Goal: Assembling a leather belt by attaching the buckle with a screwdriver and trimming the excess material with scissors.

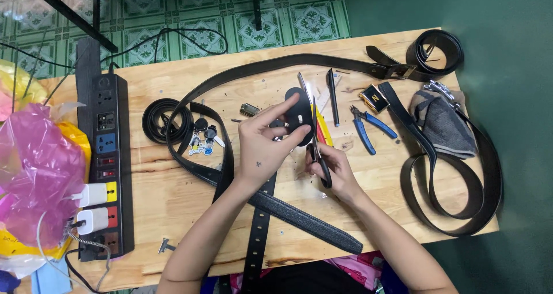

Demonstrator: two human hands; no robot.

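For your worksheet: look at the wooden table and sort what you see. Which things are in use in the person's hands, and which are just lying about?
In use:
left hand
black oval leather piece
right hand
scissors

Lying about:
blue-handled pliers
black pen
coiled belt
long black belts
keys
grey cloth
power strip
pink plastic bag

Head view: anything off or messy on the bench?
Mostly working clutter. Several belts cross each other and one loop hangs past the table edge at right. Small scraps dot the wood near the hands. The left hand holds a black leather piece; the right hand holds scissors to it.
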